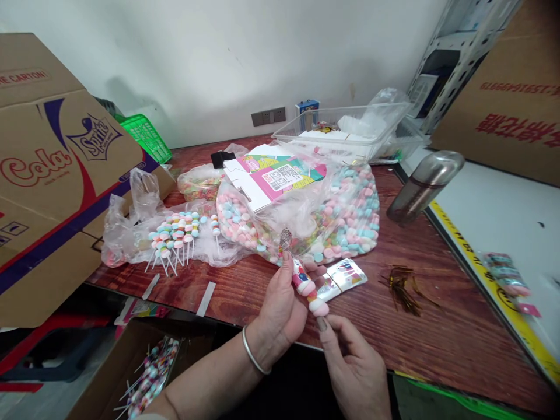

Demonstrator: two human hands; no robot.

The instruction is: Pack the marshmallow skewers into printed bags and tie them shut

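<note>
Pale wall behind it, one reddish-brown worktop spreads before two bare hands sharing a single candy stick. The left hand, one silver bangle at its wrist, grips the stick's printed upper part; the right hand pinches its lower end, thumb and fingers drawn close. Just beside the left hand lies one banded packet; beyond it, one large candy bag. Farther left are two white strips, one lone stick and a cluster too crowded to count. Right of the hands: one tie bunch, one steel flask.
</note>
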